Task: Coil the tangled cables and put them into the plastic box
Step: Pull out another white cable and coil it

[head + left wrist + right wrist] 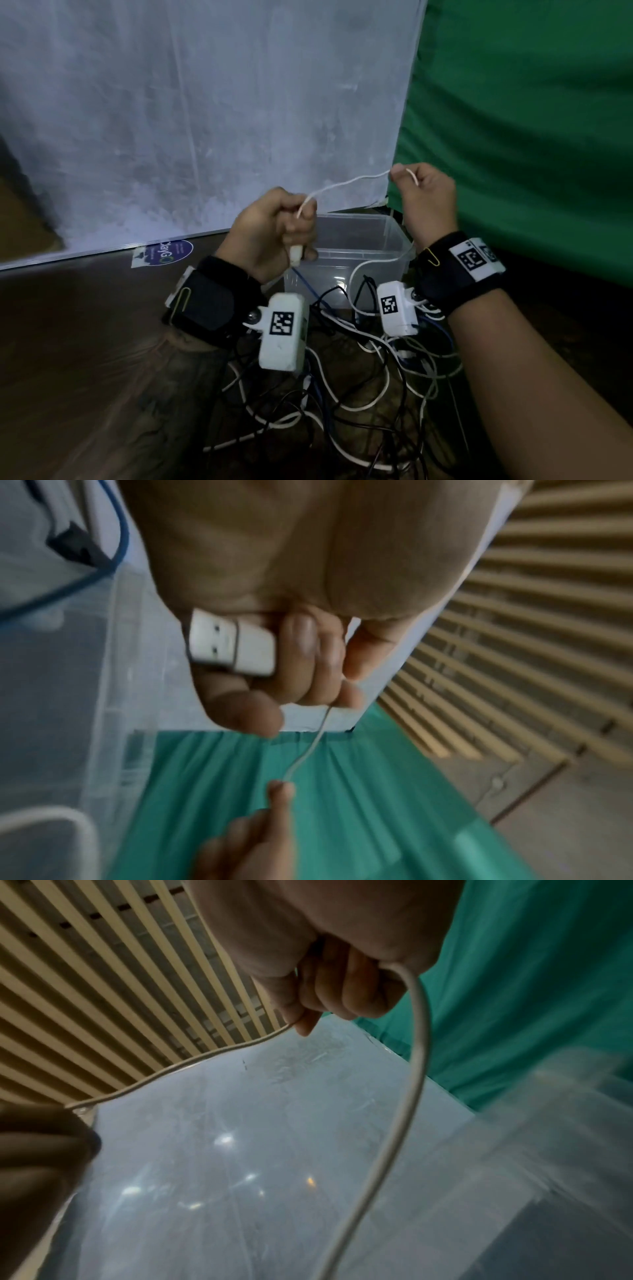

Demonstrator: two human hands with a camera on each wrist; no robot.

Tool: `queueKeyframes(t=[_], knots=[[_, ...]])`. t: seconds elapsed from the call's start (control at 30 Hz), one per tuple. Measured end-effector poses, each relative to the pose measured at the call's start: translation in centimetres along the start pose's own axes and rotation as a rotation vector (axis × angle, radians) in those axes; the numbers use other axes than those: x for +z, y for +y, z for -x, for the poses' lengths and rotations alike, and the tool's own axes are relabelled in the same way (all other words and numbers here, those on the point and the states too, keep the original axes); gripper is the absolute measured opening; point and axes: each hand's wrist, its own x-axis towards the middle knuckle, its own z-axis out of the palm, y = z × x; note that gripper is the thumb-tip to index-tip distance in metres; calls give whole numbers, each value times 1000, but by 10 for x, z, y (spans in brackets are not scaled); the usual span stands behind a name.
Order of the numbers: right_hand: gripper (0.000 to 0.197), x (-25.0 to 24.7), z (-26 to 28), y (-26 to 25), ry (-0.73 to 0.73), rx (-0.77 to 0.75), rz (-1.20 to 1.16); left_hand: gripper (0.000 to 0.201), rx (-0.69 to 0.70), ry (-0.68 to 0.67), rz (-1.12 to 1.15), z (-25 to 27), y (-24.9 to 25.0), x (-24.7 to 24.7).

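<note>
A thin white cable (346, 184) stretches between my two raised hands above the clear plastic box (394, 236). My left hand (277, 233) is curled round the cable's end, with its white USB plug (229, 645) sticking out below the fist. My right hand (421, 195) pinches the cable (205, 1056) between thumb and forefinger, and the rest of it (411, 1069) hangs down from the fist toward the pile. A tangle of white, black and blue cables (359, 394) lies on the floor in front of the box.
A white sheet (205, 120) hangs behind the box and a green cloth (531, 137) hangs at the right. A blue cable (306, 286) runs from the pile up toward my left hand. A round sticker (168, 255) lies on the dark floor at the left.
</note>
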Motion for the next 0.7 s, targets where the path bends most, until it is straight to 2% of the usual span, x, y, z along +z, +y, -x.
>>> queueKeyframes(t=[0.07, 0.13, 0.27, 0.37, 0.53, 0.63, 0.7], knots=[[26, 4, 2, 8, -25, 42, -9, 19, 53, -34, 119, 3, 5, -7], [23, 6, 5, 14, -37, 60, -5, 20, 62, -62, 117, 5, 7, -12], [20, 10, 5, 23, -88, 63, -7, 27, -53, -150, 125, 7, 7, -17], [20, 16, 6, 28, -112, 16, 14, 30, -98, -147, 115, 9, 9, -15], [19, 15, -1, 39, 2, -1, -2, 19, -42, -189, -19, 12, 10, -15], [21, 18, -2, 43, -61, -35, 40, 15, 52, -260, 52, 14, 9, -11], [19, 22, 1, 43, -127, -64, 81, 17, 137, -237, 116, 15, 14, -6]])
